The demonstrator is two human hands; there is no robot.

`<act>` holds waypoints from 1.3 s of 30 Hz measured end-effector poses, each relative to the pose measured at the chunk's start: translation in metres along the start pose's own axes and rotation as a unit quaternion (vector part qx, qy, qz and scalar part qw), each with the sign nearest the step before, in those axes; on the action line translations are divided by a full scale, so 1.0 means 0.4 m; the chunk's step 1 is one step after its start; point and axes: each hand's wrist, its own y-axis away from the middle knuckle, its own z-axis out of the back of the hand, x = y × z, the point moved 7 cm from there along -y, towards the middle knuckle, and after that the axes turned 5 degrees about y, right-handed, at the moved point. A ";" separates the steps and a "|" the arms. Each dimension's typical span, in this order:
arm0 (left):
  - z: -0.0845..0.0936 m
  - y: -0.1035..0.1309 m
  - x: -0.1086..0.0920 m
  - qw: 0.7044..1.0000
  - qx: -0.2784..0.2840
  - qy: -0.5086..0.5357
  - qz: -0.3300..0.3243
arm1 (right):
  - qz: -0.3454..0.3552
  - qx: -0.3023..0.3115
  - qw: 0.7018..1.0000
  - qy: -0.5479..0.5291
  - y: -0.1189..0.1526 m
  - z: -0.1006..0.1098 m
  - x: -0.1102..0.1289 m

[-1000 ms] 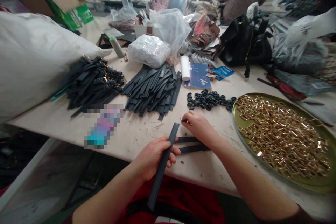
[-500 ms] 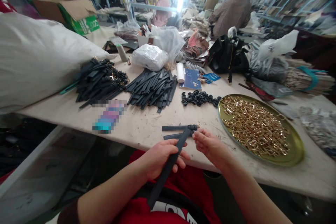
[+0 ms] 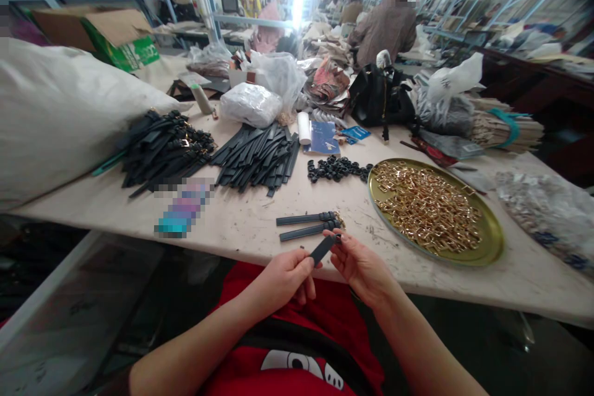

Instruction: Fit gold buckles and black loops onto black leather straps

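Note:
A dark leather strap [image 3: 322, 250] stretches between my two hands, just over the table's front edge. My left hand [image 3: 290, 275] pinches it with thumb and fingers at its lower part. The fingertips of my right hand [image 3: 359, 263] close on the strap's upper end, where a small dark piece shows; whether it is a loop or the strap's own fold I cannot tell. Beyond my hands, two finished-looking straps with gold buckles [image 3: 340, 218] lie side by side on the table, an upper strap [image 3: 301, 219] and a lower strap [image 3: 301, 232].
A round gold tray [image 3: 494, 250] heaped with gold buckles [image 3: 427, 210] is at the right. Behind lie small black loops [image 3: 338, 168], plain straps [image 3: 262, 158] and buckled straps [image 3: 162, 148]. A large white sack [image 3: 69, 111] fills the left; a black bag [image 3: 378, 99] stands farther back.
The held strap no longer hangs down toward my lap; less of it shows. My right fingers have come onto its upper end. The whole view has shifted a little.

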 end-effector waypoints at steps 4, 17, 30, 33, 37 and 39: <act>0.013 -0.021 -0.002 0.997 -0.044 -0.055 -0.040 | 0.035 -0.025 0.999 -0.011 -0.004 -0.015 0.000; 0.056 -0.053 -0.006 0.989 -0.060 -0.132 -0.031 | 0.131 0.012 0.987 0.094 -0.047 -0.021 0.017; 0.088 -0.075 -0.096 0.926 -0.050 -0.372 -0.043 | 0.242 0.025 0.918 0.314 -0.046 -0.032 0.065; 0.082 -0.083 -0.097 0.923 -0.010 -0.384 -0.030 | 0.280 0.045 0.883 0.374 -0.043 -0.040 0.080; 0.084 -0.106 -0.080 0.917 0.038 -0.396 -0.021 | 0.287 0.086 0.866 0.399 -0.043 -0.051 0.081; 0.088 -0.116 -0.067 0.923 0.046 -0.380 -0.037 | 0.212 0.058 0.928 0.301 -0.063 -0.027 0.075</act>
